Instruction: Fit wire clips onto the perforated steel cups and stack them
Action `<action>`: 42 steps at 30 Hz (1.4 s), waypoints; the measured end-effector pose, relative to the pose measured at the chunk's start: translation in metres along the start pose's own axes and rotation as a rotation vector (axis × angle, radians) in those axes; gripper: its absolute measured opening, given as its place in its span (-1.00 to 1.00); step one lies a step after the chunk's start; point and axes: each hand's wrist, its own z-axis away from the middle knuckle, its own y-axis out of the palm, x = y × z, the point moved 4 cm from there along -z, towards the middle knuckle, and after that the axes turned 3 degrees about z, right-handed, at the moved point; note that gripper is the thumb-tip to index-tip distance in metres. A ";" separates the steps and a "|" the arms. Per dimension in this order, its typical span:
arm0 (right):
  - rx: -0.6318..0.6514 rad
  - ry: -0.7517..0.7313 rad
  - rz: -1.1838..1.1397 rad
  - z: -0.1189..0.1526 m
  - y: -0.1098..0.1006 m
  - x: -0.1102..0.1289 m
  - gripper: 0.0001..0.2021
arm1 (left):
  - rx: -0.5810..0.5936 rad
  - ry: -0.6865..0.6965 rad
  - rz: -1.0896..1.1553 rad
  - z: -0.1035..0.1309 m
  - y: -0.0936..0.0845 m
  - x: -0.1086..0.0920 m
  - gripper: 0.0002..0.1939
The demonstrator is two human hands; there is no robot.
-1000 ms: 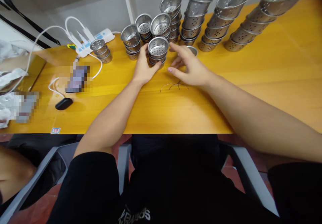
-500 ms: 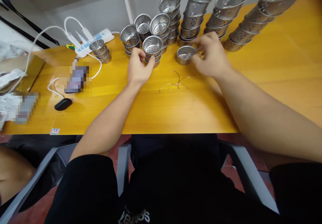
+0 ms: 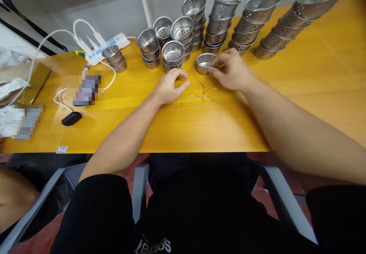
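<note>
My right hand (image 3: 228, 70) pinches the right side of a single small metal cup (image 3: 202, 68) with perforated walls, which stands upright on the table. My left hand (image 3: 172, 86) is open above the table, thumb and fingers apart with nothing between them. Just behind its fingertips is a short stack of perforated metal cups (image 3: 173, 53); I cannot tell whether they touch. Several thin curved wires (image 3: 197, 96) lie crossed on the wood between my two hands.
Taller leaning stacks of cups, such as the far-right stack (image 3: 281, 33), line the back. A small stack (image 3: 114, 58) stands by a white power strip (image 3: 118, 40). To the left lie a blurred phone (image 3: 88, 89), a black mouse-shaped object (image 3: 71, 119) and white cables.
My left hand has come away from the short stack, toward me and slightly right. The single cup has shifted a little left with my right hand.
</note>
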 end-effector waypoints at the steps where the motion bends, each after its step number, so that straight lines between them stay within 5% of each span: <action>1: -0.004 0.001 -0.005 0.000 -0.001 0.001 -0.32 | -0.022 -0.018 -0.001 -0.001 -0.001 0.004 -0.80; 10: -0.068 -0.053 -0.147 0.005 -0.011 0.026 -0.26 | -0.097 -0.110 -0.019 -0.002 -0.006 0.005 -0.92; 12: -0.076 -0.098 -0.191 0.008 -0.013 0.036 -0.16 | -0.084 -0.092 0.026 -0.002 -0.003 0.004 -0.80; 18: 0.046 -0.170 -0.234 0.019 -0.011 0.070 -0.03 | -0.010 -0.076 0.155 -0.003 0.016 0.011 0.01; 22: 0.160 -0.119 -0.149 0.025 -0.011 0.083 0.11 | -0.030 -0.057 0.145 -0.003 0.016 0.012 -0.01; 26: 0.141 -0.138 -0.197 0.020 -0.026 0.072 0.19 | -0.070 -0.081 0.138 -0.003 0.011 0.015 -0.03; 29: 0.294 -0.162 -0.022 0.017 -0.032 0.054 -0.12 | -0.068 -0.113 0.146 -0.003 0.010 0.017 -0.04; 32: 0.488 -0.174 0.057 0.019 -0.030 0.040 -0.17 | -0.061 -0.104 0.142 -0.002 0.010 0.017 -0.04; 35: 0.499 -0.189 0.049 0.021 -0.026 0.036 -0.16 | -0.057 -0.097 0.148 -0.002 0.011 0.017 -0.03; 42: 0.442 -0.258 0.028 0.015 -0.019 0.035 -0.66 | -0.038 -0.116 0.161 -0.002 0.013 0.017 -0.03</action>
